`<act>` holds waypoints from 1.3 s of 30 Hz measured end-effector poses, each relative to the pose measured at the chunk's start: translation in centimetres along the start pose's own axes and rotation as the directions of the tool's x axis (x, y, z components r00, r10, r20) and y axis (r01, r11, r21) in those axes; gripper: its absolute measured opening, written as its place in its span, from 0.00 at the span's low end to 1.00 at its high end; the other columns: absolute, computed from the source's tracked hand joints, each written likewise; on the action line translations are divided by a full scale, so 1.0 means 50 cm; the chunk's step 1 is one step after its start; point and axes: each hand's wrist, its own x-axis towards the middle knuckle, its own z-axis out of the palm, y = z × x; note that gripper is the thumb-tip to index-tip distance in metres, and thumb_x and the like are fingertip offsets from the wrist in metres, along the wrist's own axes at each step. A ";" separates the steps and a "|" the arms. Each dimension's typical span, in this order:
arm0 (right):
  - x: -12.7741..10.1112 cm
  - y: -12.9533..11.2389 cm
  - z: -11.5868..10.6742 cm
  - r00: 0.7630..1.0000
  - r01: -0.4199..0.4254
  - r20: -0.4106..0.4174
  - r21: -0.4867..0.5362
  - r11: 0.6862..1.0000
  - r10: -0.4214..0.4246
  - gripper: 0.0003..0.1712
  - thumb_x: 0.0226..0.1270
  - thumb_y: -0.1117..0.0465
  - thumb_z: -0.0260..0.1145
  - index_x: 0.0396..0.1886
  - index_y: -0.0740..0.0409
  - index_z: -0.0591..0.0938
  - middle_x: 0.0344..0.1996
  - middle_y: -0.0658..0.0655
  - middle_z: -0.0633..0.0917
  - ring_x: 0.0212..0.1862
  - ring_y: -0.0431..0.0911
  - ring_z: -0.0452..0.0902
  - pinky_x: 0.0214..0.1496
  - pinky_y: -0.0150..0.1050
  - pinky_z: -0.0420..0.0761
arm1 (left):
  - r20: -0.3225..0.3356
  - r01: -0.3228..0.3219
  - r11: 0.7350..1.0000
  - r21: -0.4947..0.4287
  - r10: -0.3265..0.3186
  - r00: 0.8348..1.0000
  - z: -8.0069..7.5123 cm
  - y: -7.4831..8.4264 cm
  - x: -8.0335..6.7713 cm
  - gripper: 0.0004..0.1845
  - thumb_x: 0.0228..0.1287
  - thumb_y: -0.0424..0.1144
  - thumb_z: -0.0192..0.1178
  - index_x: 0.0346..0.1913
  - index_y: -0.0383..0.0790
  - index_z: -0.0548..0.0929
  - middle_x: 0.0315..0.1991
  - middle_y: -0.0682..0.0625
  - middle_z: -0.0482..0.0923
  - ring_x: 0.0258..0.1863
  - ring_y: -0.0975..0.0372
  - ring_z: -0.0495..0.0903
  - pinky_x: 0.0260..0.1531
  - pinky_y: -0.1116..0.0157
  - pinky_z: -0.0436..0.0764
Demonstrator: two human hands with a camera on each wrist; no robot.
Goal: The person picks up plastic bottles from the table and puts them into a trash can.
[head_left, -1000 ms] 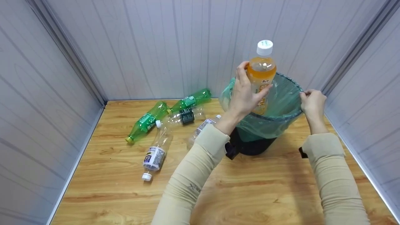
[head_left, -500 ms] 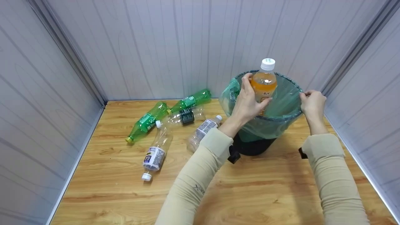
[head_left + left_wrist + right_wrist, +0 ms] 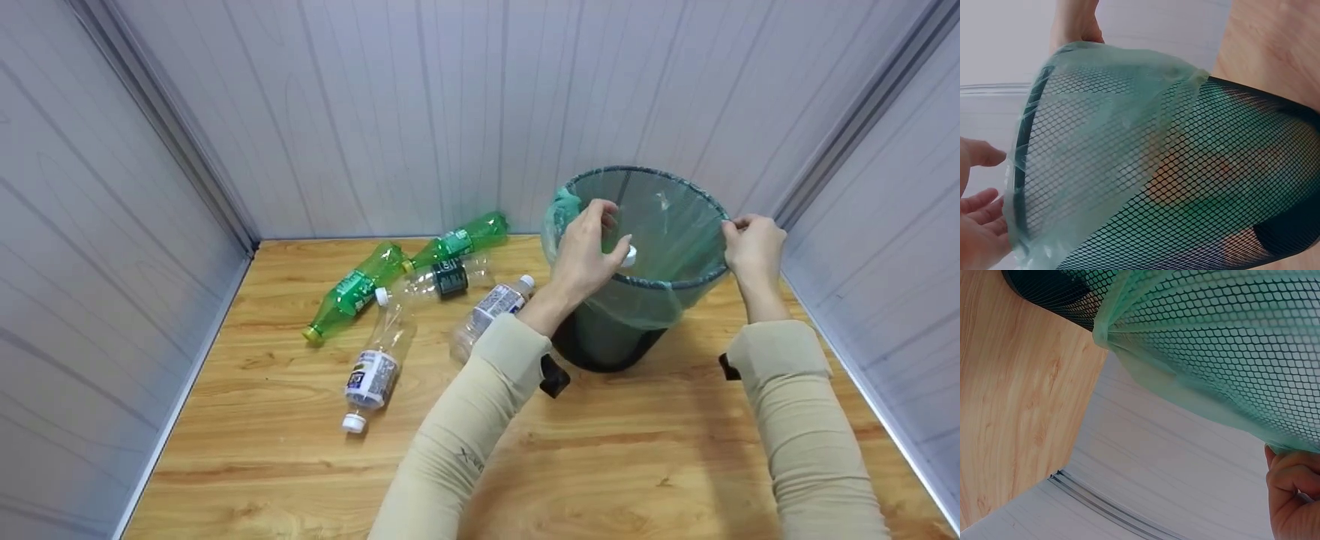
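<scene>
A black mesh waste bin (image 3: 611,352) tilts toward me, lined with a green plastic bag (image 3: 637,307) folded over its rim. My left hand (image 3: 589,251) is over the near left rim, thumb and fingers spread apart and holding nothing. Beside its thumb the white cap (image 3: 630,256) of the orange drink bottle shows inside the bin; the body is hidden there in the head view. Through the mesh, the left wrist view shows a blurred orange shape (image 3: 1168,174). At the right rim, my right hand (image 3: 754,247) pinches the edge of the bag, its fingers curled.
Left of the bin lie two green bottles (image 3: 356,292) (image 3: 457,241), a clear bottle with a dark label (image 3: 450,277), and two clear bottles with white labels (image 3: 371,375) (image 3: 495,304). Pale panel walls (image 3: 375,112) enclose the wooden surface (image 3: 600,465).
My left hand has lowered the orange drink bottle into the bin and let go of it. The right hand keeps its hold on the bag at the rim.
</scene>
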 end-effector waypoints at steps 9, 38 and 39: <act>0.002 0.001 0.001 1.000 0.001 -0.002 -0.005 1.000 -0.001 0.22 0.67 0.56 0.48 0.44 0.72 0.76 0.38 0.69 0.79 0.32 0.51 0.73 0.31 0.39 0.72 | -0.106 -0.109 0.994 -0.005 0.108 0.988 -0.007 -0.011 -0.017 0.11 0.58 0.33 0.57 0.44 0.34 0.72 0.38 0.46 0.75 0.38 0.63 0.74 0.38 0.79 0.70; 0.002 0.007 -0.004 1.000 -0.008 0.013 -0.013 1.000 0.009 0.23 0.67 0.56 0.48 0.45 0.72 0.76 0.39 0.69 0.78 0.27 0.46 0.71 0.32 0.39 0.71 | -0.307 -0.019 0.999 -0.034 0.008 0.952 -0.098 -0.115 -0.154 0.06 0.56 0.31 0.56 0.36 0.31 0.75 0.26 0.48 0.75 0.24 0.61 0.75 0.24 0.72 0.74; 0.001 0.006 -0.005 1.000 -0.014 0.022 -0.011 1.000 0.014 0.23 0.68 0.55 0.47 0.46 0.72 0.75 0.40 0.69 0.78 0.28 0.47 0.72 0.30 0.38 0.72 | -0.298 0.003 1.000 -0.018 -0.008 0.955 -0.101 -0.121 -0.159 0.06 0.56 0.31 0.57 0.36 0.31 0.75 0.26 0.48 0.75 0.24 0.60 0.75 0.24 0.72 0.74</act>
